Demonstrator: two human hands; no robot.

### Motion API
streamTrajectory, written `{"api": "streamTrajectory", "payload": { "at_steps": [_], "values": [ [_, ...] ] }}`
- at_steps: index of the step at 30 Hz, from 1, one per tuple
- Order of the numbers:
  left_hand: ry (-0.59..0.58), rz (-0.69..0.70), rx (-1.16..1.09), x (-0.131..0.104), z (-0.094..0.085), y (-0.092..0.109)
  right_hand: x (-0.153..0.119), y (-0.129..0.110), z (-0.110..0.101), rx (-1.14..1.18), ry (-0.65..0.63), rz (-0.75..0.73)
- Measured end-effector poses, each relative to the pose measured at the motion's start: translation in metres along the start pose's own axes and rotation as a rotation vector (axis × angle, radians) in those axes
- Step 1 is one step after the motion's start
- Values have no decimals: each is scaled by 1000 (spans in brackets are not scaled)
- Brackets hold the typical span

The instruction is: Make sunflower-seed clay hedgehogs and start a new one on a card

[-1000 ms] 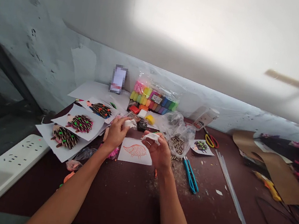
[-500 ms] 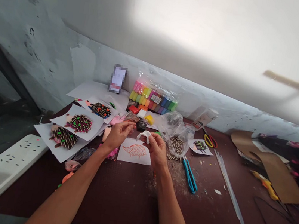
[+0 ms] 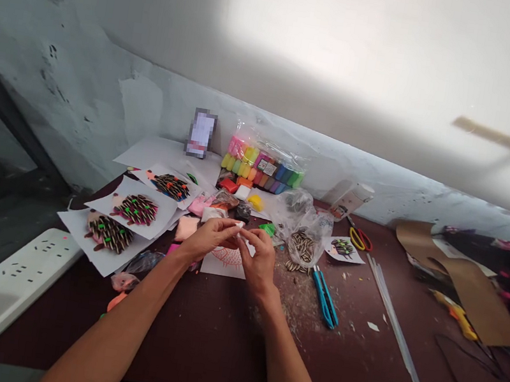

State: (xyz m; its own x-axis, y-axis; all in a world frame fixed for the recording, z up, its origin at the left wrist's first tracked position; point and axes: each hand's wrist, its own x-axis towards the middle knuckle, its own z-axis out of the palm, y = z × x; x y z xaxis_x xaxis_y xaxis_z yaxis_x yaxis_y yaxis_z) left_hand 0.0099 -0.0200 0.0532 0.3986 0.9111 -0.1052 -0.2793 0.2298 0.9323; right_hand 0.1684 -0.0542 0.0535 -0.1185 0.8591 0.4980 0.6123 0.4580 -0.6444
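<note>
My left hand and my right hand meet fingertip to fingertip above a sheet with an orange line drawing, partly covering it. Between the pinched fingers shows a small white piece, touched by both hands. Just behind them sit a black lump and a green one. A peach block lies beside my left hand. Right of my right hand, striped seeds rest in and around a clear bag.
Hedgehog pictures on white sheets lie at the left, near a white power strip. A blue cutter, scissors, clear sticks and a yellow glue gun lie right. Colored clay packs lean on the wall.
My hands have come together. The white piece, earlier spread out in my right hand, is now mostly hidden between both hands' fingers. A white packet left of the black lump has come into view.
</note>
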Motion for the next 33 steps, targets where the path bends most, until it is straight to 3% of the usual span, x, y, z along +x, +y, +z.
{"api": "streamTrajectory", "payload": {
  "at_steps": [6,12,19,27,33],
  "values": [
    [-74,-31,-9,-1,4,-2,0,-1,-1,34,86,96],
    [-69,-6,-10,0,1,-3,2,-3,-7,-4,36,-8],
    [10,33,-22,-6,5,6,3,2,-6,180,118,146],
    [96,120,57,-3,-4,7,4,1,-4,302,65,246],
    [73,152,128,-3,-5,7,2,5,0,331,48,252]
  ]
}}
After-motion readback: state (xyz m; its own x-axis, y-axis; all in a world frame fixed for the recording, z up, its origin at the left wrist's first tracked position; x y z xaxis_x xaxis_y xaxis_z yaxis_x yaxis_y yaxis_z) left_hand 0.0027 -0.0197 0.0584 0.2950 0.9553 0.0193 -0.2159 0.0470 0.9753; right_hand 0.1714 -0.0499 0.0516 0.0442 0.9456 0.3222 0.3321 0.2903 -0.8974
